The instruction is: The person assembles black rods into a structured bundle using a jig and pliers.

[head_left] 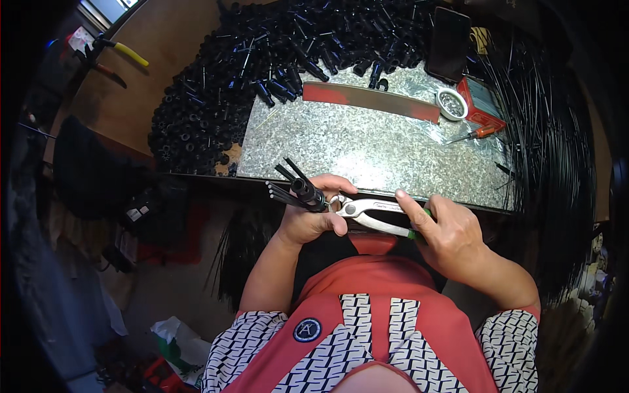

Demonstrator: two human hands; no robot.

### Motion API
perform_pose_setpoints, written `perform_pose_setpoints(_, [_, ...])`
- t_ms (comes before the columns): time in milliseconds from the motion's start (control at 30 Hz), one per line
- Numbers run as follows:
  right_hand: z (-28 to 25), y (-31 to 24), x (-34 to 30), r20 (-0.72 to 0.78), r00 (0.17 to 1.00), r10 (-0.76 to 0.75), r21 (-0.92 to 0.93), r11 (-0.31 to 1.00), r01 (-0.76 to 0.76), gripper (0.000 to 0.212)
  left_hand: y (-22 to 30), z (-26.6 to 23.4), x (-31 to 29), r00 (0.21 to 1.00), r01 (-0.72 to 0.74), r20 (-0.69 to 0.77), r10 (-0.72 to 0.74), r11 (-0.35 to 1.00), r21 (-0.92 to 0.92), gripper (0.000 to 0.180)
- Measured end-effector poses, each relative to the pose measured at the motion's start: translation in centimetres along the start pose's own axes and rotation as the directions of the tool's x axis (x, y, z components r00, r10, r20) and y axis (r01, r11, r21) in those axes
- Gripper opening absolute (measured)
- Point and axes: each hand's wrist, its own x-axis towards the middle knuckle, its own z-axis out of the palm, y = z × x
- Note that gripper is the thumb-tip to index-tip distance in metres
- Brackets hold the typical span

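Note:
In front of the table's near edge, my left hand [311,221] is closed round a black tubular plastic fitting [305,192]. Several dark rods [282,191] stick out of its far-left end. My right hand [449,232] grips the green handles of silver pincers [357,208], with its index finger stretched along the upper handle arm. The pincer jaws are at the fitting's near end, between my left thumb and fingers. Whether they bite on anything there is too small to tell.
A speckled stone slab [367,147] bears a red-and-brown strip [370,101], a white cup [452,103] of small bits and an orange-handled screwdriver [481,133]. Black parts [196,118] are heaped behind and left. Long black rods [531,124] lie right; yellow-handled pliers [128,52] lie far left.

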Motion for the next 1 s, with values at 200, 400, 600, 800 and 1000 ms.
perform_pose_setpoints(200, [0.1, 0.0, -0.1, -0.018, 0.999, 0.033, -0.05, 0.998, -0.034, 0.069, -0.5, 0.1, 0.0, 0.999, -0.039, -0.01, 0.039, 0.999, -0.002, 0.079])
perform_pose_setpoints(400, [0.6, -0.1, -0.3, -0.012, 0.998, 0.063, -0.011, 0.998, -0.063, 0.072, -1.0, 0.4, 0.0, 0.997, -0.061, -0.05, 0.06, 0.998, -0.011, 0.08])
perform_pose_setpoints(600, [1.1, 0.1, -0.3, -0.06, 0.998, 0.034, -0.081, 0.996, -0.039, 0.071, -0.4, 0.8, 0.3, 0.992, -0.115, -0.048, 0.113, 0.993, -0.034, 0.072])
perform_pose_setpoints(800, [0.7, 0.4, -0.4, -0.032, 0.999, -0.013, -0.154, 0.988, 0.008, 0.071, -0.5, 0.9, 0.3, 0.99, -0.14, -0.012, 0.14, 0.984, -0.111, 0.065])
perform_pose_setpoints(1000, [-0.6, 0.4, -0.2, 0.101, 0.993, 0.055, 0.063, 0.996, -0.062, 0.075, 0.3, 1.5, 0.4, 0.997, -0.019, -0.071, 0.026, 0.996, 0.089, 0.086])
